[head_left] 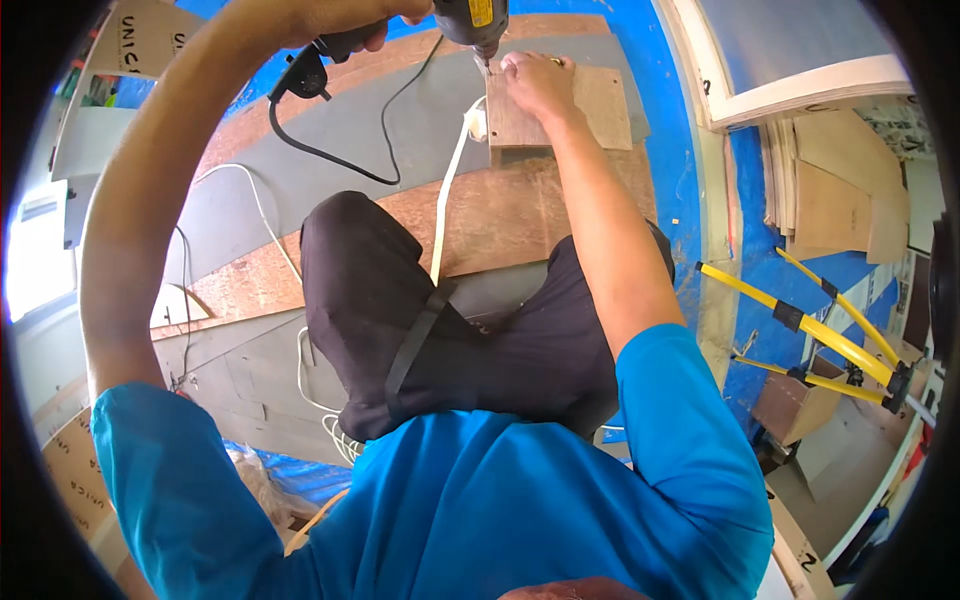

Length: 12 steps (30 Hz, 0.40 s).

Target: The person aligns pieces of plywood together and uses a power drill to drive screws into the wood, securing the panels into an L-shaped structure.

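Note:
My left hand [335, 12] is wrapped around the handle of a corded power drill [470, 18], cut off partly by the top edge. Its bit points down at the far left corner of a small wooden box [600, 118] with a flat board on top. Whether the tip touches the wood, or a screw sits under it, is too small to tell. My right hand [540, 85] lies on the board close to the bit, fingers bent and holding the box; a ring shows on one finger. The black cord [345, 165] loops left from the drill handle.
I sit with legs folded on grey and brown sheets [510, 215] over blue tarp. A white strap [452, 185] runs from the box to my lap. A white cable [250, 190] lies left. Yellow tripod legs [840, 335] and stacked plywood [835, 200] stand right, beside a wooden frame [815, 92].

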Motion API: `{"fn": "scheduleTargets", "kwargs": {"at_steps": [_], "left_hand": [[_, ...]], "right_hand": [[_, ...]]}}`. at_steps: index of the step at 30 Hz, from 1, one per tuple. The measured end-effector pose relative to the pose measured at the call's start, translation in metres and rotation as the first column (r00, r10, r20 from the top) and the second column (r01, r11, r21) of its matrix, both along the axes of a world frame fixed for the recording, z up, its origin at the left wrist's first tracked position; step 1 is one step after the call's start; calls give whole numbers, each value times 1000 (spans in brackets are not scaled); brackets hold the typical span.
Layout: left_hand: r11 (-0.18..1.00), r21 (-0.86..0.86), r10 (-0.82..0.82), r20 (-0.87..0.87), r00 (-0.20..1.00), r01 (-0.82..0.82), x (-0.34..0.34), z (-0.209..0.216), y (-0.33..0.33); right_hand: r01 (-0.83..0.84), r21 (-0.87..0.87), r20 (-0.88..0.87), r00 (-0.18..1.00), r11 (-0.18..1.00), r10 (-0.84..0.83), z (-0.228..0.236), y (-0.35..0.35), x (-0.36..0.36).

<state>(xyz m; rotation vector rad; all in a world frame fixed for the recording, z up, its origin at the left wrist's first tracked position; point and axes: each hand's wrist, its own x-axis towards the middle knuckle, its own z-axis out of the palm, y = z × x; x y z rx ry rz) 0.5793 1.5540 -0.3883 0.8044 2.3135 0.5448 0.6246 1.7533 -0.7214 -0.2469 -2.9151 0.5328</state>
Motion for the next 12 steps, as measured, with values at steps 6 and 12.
{"fn": "scheduleTargets", "kwargs": {"at_steps": [6, 12], "left_hand": [[998, -68, -11, 1, 1000, 11, -7, 5, 15], [992, -63, -112, -13, 994, 111, -29, -5, -20]], "right_hand": [[-110, 61, 35, 994, 992, 108, -13, 19, -15], [-218, 63, 189, 961, 974, 203, -12, 20, -23]]}}
